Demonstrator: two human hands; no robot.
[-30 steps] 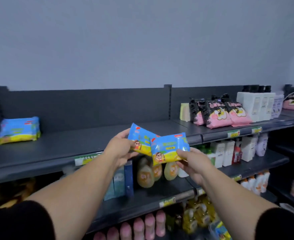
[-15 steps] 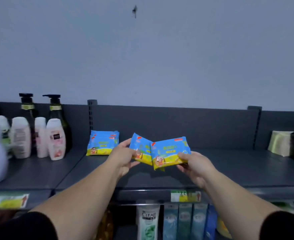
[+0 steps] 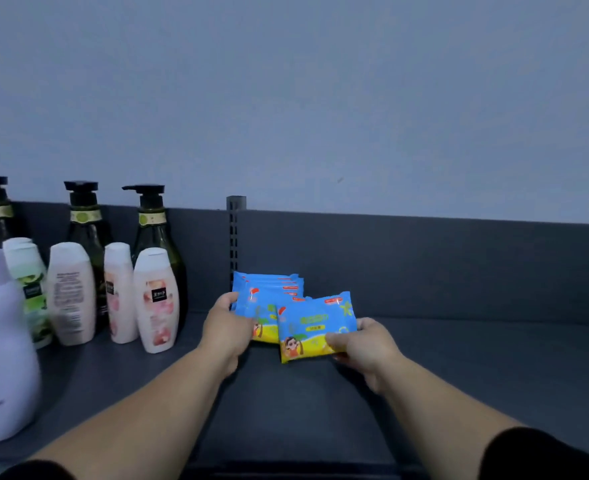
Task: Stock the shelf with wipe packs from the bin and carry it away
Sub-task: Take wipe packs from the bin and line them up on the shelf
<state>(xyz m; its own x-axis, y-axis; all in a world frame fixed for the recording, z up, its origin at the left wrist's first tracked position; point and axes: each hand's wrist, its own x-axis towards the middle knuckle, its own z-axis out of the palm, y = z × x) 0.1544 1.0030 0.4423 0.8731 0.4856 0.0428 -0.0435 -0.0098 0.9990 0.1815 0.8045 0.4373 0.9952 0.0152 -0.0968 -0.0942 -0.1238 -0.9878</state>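
two wipe packs [image 3: 315, 327] — one in left hand [image 3: 227, 329], one in right hand [image 3: 367, 344]

Pinches a blue-and-yellow wipe pack [image 3: 315, 327] in the right grip [image 3: 365, 344], low over the dark shelf [image 3: 459, 368]. Holds a second pack [image 3: 260, 315] in the left grip [image 3: 229, 329], against a stack of packs [image 3: 268, 284] by the back panel. Shows lotion bottles [image 3: 154, 299] and dark pump bottles [image 3: 152, 230] upright at left.
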